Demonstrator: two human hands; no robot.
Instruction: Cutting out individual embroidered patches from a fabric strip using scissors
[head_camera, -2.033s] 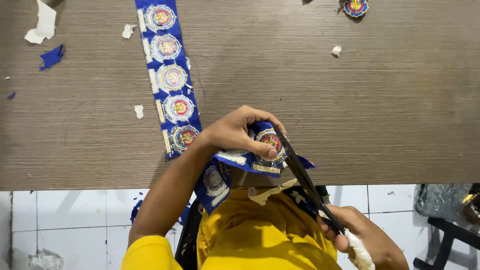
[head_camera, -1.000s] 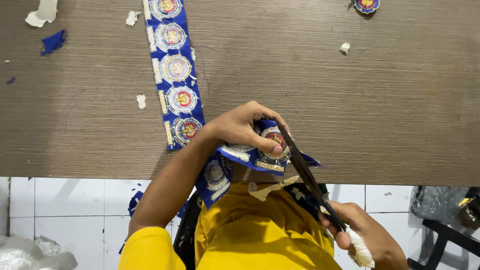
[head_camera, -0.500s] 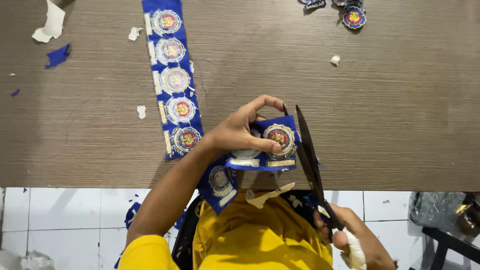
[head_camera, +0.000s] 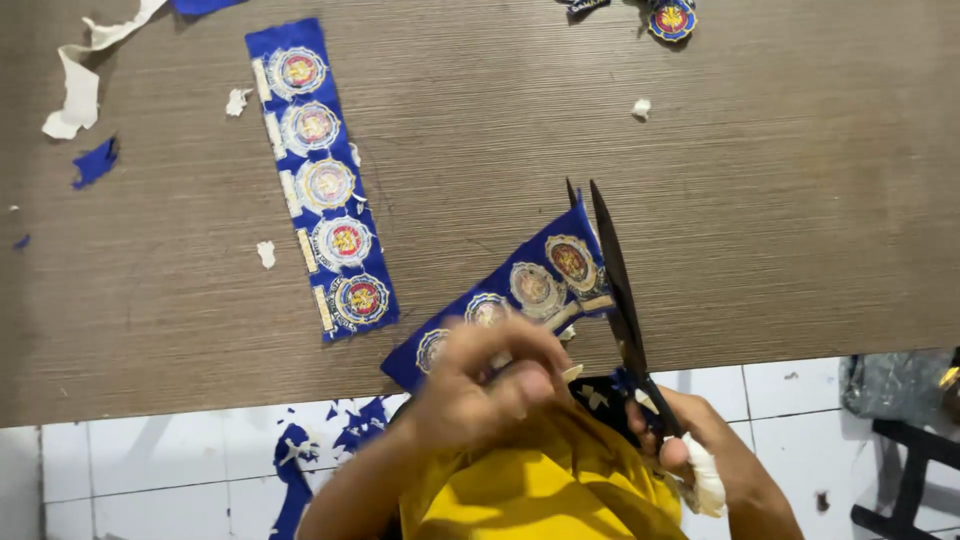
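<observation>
Blue fabric, a short strip printed with round embroidered-style badges (head_camera: 520, 295), is being held at the near edge of a brown wood-grain table (head_camera: 780, 220) by the left hand (head_camera: 485, 385), whose fingers are curled together and clamped on the strip's lower end (the hand is motion-blurred, so the exact finger placement cannot be made out). The strip is lying slanted, rising toward the right, with its lower end hanging past the table edge. A pair of long black-bladed scissors (head_camera: 615, 275) is being gripped by the right hand (head_camera: 690, 445), closed around the handles, with white wrapping showing at the handle. The blades are being held slightly apart, their tips pointing away from the person, just beside the strip's upper right end. A longer blue strip carrying five round badges (head_camera: 320, 180) is lying flat on the table to the left, well apart from the hands. White and blue scraps (head_camera: 80, 90) are scattered at the far left, and cut-out badges (head_camera: 672, 18) are lying at the far edge. A yellow shirt (head_camera: 540, 490) is being worn, above a white tiled floor (head_camera: 150, 470).
</observation>
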